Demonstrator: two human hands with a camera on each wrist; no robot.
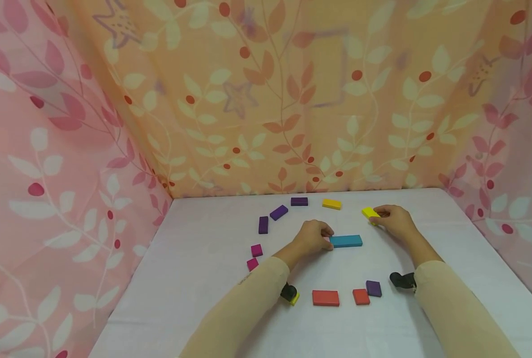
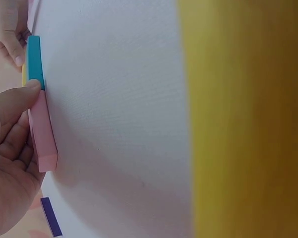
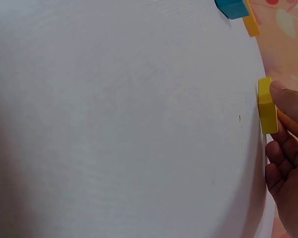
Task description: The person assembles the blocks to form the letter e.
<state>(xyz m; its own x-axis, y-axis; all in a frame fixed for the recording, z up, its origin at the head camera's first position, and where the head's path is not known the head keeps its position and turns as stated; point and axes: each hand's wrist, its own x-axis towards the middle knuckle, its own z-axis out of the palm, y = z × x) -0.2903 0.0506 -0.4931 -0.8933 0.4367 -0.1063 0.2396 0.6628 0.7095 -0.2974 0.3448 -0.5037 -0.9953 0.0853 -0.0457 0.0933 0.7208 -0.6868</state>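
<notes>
Thirteen blocks are showing on or over the worktop (image 1: 171, 268): four purple, three yellow, two magenta, two red, one blue and one pink. Immediately left of the blue block (image 1: 346, 241), the pink block (image 2: 43, 129) is lying end to end with it, almost wholly hidden by the left hand (image 1: 310, 237) in the head view but showing in the left wrist view. That hand is pinching the pink block, its thumb tip resting at the join. Beyond the blue block and to its right, the right hand (image 1: 395, 221) is pinching a bright yellow block (image 1: 369, 212) and partly covering it; whether this block is touching the worktop is hard to tell. A second yellow block (image 1: 332, 204) is lying beyond the blue block, while a third yellow block (image 1: 294, 299), on its near left, is mostly hiding under a black wrist device (image 1: 288, 291). Three purple blocks (image 1: 278, 213) are lying beyond and left of the blue block, and two magenta blocks (image 1: 257, 250) are lying farther left, the nearer one meeting the sleeve's outline. On the blue block's near side, a longer red block (image 1: 325, 298) is lying left of a shorter red block (image 1: 361, 297), which is sitting just beside the fourth purple block (image 1: 373, 288).
</notes>
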